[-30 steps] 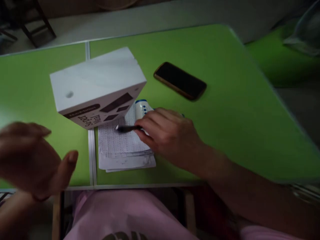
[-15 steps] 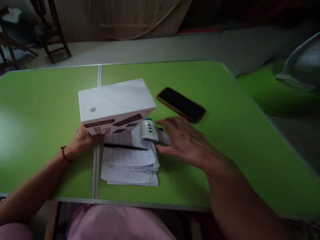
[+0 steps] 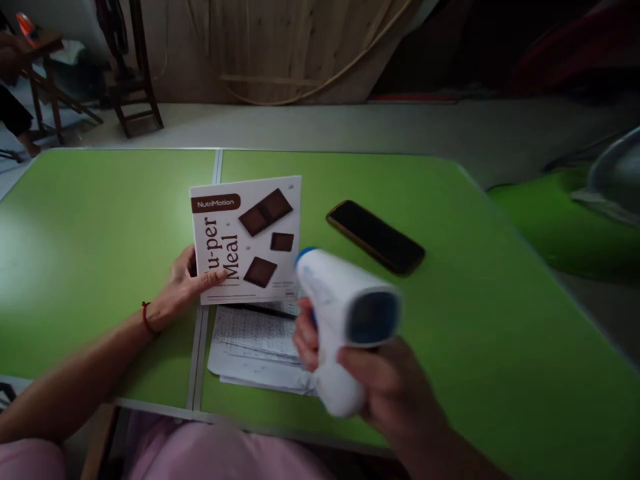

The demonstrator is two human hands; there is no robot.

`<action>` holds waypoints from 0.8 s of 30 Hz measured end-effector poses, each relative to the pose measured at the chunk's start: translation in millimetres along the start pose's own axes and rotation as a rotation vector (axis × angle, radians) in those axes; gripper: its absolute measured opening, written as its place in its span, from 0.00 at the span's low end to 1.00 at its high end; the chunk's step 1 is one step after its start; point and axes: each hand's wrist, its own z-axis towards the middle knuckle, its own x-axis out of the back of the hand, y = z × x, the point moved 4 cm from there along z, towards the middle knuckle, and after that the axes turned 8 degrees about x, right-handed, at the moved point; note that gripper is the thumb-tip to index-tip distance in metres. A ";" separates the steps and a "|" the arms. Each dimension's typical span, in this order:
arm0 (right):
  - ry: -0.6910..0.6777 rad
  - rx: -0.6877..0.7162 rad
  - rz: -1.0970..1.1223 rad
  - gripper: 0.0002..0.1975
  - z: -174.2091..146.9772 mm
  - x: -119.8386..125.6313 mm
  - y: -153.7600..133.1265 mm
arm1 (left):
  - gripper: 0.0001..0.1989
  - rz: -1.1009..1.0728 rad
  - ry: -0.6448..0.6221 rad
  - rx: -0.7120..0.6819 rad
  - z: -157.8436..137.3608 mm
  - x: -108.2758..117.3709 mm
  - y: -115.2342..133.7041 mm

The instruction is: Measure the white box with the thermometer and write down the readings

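Observation:
My left hand (image 3: pixel 185 283) grips a white box (image 3: pixel 250 243) by its lower left edge, thumb across the front. The front shows brown chocolate-like squares and large brown lettering, facing me. In my right hand (image 3: pixel 375 380) is a white and blue infrared thermometer (image 3: pixel 340 300), held upright by its handle. Its blue nose points away toward the box, and its dark screen faces me. Beneath and in front of the box lies a stack of handwritten papers (image 3: pixel 255 347). A black pen (image 3: pixel 263 309) rests on them, partly hidden by the box.
A smartphone (image 3: pixel 376 235) in a brown case lies on the green table (image 3: pixel 475 300), right of the box. Beyond the table's far edge stand dark wooden chairs (image 3: pixel 133 90). At far left, part of another person (image 3: pixel 17 113) shows. A green object (image 3: pixel 575 220) sits off the right edge.
My right hand has taken hold of the thermometer and lifted it off the papers. The box has been tilted so that its printed front faces me.

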 end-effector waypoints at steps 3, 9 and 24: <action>0.027 -0.499 0.435 0.14 -18.1 -36.9 18.1 | 0.27 -0.027 0.002 0.015 -1.8 -2.2 0.7; 0.136 -0.708 0.646 0.19 -34.5 -56.5 37.7 | 0.24 -0.008 -0.013 -0.027 -1.9 -4.7 5.2; 0.277 -0.725 0.659 0.23 -25.5 -67.9 36.6 | 0.25 -0.019 -0.086 -0.034 1.3 -4.6 -0.3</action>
